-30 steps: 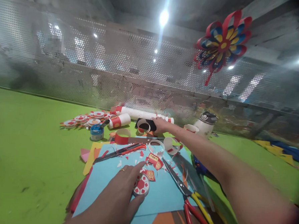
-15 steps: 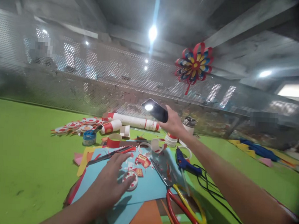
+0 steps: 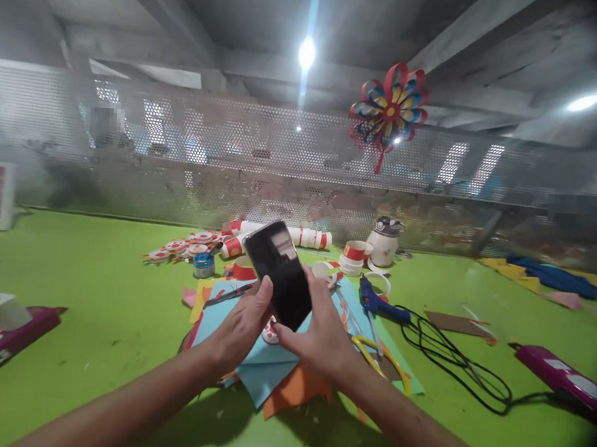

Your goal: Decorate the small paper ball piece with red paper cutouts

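Observation:
A dark smartphone (image 3: 280, 269) is held upright and tilted in front of me, its black glossy screen facing me. My right hand (image 3: 320, 328) grips its lower right side, fingers wrapped behind. At the lower left edge, my left hand (image 3: 240, 327) also holds it, thumb along the side and the other fingers partly hidden. Below lie blue paper sheets (image 3: 265, 382) and an orange sheet (image 3: 294, 390). A white disc with red spots (image 3: 269, 331) shows partly between my hands. Scissors with yellow handles (image 3: 379, 358) are half covered by my right arm.
A blue glue gun (image 3: 381, 304) with a black cable lies to the right. Behind the papers are a small blue jar (image 3: 203, 265), paper tubes (image 3: 308, 238) and a white jug (image 3: 383, 244). Purple power strips (image 3: 563, 377) lie at both sides. A paper flower (image 3: 389, 111) hangs above.
The smartphone has come down and nearer, turned so its screen faces me. My left hand has left the papers and closed on it. The view has shifted slightly.

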`<state>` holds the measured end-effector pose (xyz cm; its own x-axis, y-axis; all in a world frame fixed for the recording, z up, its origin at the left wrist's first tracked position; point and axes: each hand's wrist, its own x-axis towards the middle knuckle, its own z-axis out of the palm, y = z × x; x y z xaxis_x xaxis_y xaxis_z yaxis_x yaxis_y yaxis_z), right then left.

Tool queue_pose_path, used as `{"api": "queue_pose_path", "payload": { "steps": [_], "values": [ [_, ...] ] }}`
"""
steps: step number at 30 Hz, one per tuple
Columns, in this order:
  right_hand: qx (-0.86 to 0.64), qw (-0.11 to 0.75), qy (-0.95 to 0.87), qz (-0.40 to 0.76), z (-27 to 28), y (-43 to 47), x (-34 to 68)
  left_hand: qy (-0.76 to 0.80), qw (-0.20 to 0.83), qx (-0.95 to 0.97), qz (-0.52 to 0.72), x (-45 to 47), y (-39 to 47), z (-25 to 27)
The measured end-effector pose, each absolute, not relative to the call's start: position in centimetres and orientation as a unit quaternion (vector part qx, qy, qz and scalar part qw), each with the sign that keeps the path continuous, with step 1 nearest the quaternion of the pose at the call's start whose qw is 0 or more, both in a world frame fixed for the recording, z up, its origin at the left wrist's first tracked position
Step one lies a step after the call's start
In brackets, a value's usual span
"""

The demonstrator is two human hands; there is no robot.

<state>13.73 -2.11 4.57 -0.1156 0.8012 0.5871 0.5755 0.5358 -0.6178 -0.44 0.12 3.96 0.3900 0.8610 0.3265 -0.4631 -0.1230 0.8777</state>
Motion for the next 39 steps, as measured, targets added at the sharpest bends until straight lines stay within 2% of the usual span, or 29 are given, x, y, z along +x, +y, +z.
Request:
{"api": "queue_pose_path", "payload": {
  "steps": [9,17,23,26,32,35,39],
  "values": [
    [-0.489,0.495,-0.699,0.163,3.4,-2.3,13.3,0.23,0.627,0.558,0.493,-0.4,0.3,2.9],
    [-0.481,0.509,-0.687,0.195,3.5,-3.5,12.2,0.218,0.724,0.425,0.497,-0.9,0.1,2.5],
    [-0.479,0.478,-0.698,0.234,4.0,-4.6,12.4,0.21,0.76,0.361,0.498,-1.0,0.1,3.3],
    [-0.484,0.463,-0.71,0.218,4.2,-4.5,13.0,0.202,0.772,0.342,0.496,-1.0,0.2,3.5],
    [-0.516,0.451,-0.719,0.111,4.5,-3.6,14.7,0.212,0.808,0.313,0.452,-1.0,0.0,3.8],
    [-0.516,0.438,-0.716,0.171,4.3,-3.3,14.9,0.209,0.822,0.307,0.432,-0.9,-0.2,3.9],
    [-0.492,0.433,-0.674,0.342,4.3,-3.0,14.4,0.205,0.834,0.296,0.418,-0.9,-0.2,3.5]
  ]
}}
